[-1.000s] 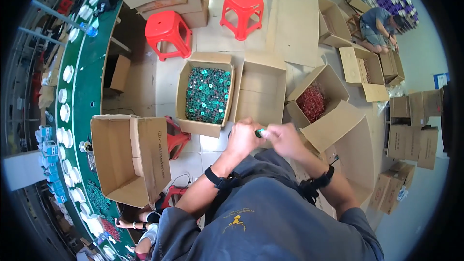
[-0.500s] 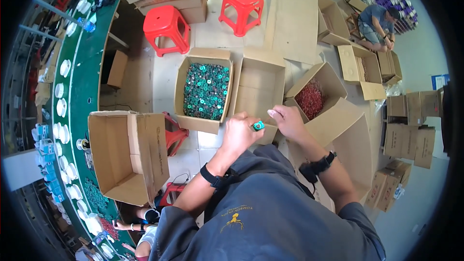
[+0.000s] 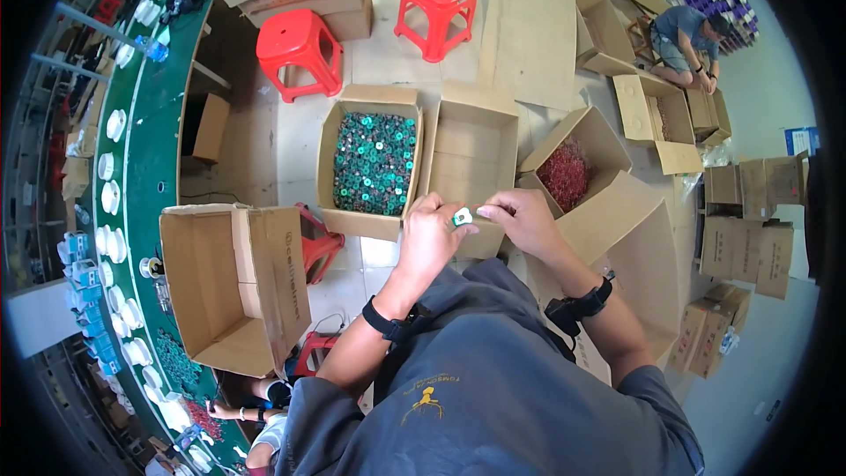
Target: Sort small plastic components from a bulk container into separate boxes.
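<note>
Over the near edge of a middle carton (image 3: 472, 145), my left hand (image 3: 428, 240) pinches a small green-and-white piece (image 3: 461, 217), too small to name more exactly. Close beside it, the fingertips of my right hand (image 3: 529, 220) are pressed together near the piece. Whatever they hold is too small to make out. To the left of the middle carton is an open carton (image 3: 359, 225) of small round green and dark parts (image 3: 374, 163). Small red pieces (image 3: 564, 176) fill the bottom of a tilted carton (image 3: 601, 145) to the right.
Red stools (image 3: 300, 48) stand ahead, and a large open carton (image 3: 207, 286) is at my left. Along the far left runs a green workbench (image 3: 145, 167) with white round items; a co-worker's arm (image 3: 231, 412) reaches onto it. Another person (image 3: 687, 40) sits at the far right among cartons.
My right hand has come left, nearer to my left hand. The small piece in my left hand has turned, showing a white face where green showed before.
</note>
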{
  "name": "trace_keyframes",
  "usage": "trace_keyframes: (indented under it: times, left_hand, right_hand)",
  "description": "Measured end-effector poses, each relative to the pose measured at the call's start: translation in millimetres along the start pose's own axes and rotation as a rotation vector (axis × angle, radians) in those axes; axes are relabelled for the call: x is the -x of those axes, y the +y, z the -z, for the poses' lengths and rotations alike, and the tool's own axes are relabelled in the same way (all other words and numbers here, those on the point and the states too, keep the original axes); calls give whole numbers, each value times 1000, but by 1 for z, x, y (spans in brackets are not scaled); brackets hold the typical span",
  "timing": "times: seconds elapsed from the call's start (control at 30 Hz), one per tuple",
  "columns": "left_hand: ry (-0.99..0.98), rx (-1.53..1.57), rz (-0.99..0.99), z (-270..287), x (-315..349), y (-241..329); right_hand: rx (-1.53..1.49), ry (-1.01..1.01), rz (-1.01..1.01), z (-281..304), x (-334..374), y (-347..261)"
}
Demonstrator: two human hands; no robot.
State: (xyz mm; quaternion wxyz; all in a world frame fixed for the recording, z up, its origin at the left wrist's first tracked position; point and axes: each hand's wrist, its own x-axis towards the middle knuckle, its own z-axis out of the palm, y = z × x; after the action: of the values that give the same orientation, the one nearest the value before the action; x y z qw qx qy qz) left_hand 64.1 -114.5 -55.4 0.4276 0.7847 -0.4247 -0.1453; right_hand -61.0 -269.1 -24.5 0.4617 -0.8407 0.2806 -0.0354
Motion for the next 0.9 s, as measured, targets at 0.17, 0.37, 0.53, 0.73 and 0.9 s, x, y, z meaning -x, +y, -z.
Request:
trace_keyframes:
  times: [0.17, 0.37, 0.53, 0.73, 0.9]
  left_hand:
    - [20, 13, -22, 1, 1, -1]
    - [-13, 39, 73, 5, 1, 1]
    - [-75, 61, 35, 5, 2, 2]
    - [-52, 22, 7, 10, 2, -15]
    - [-125, 15, -2, 11, 5, -10]
  right_hand:
    - [43, 127, 69, -7, -1, -5]
    - [-216, 61, 18, -15, 3, -7]
    - [-14, 65, -112, -12, -5, 13]
    - [-48, -266, 63, 3, 14, -21]
    - [141, 170, 27, 16, 1, 25]
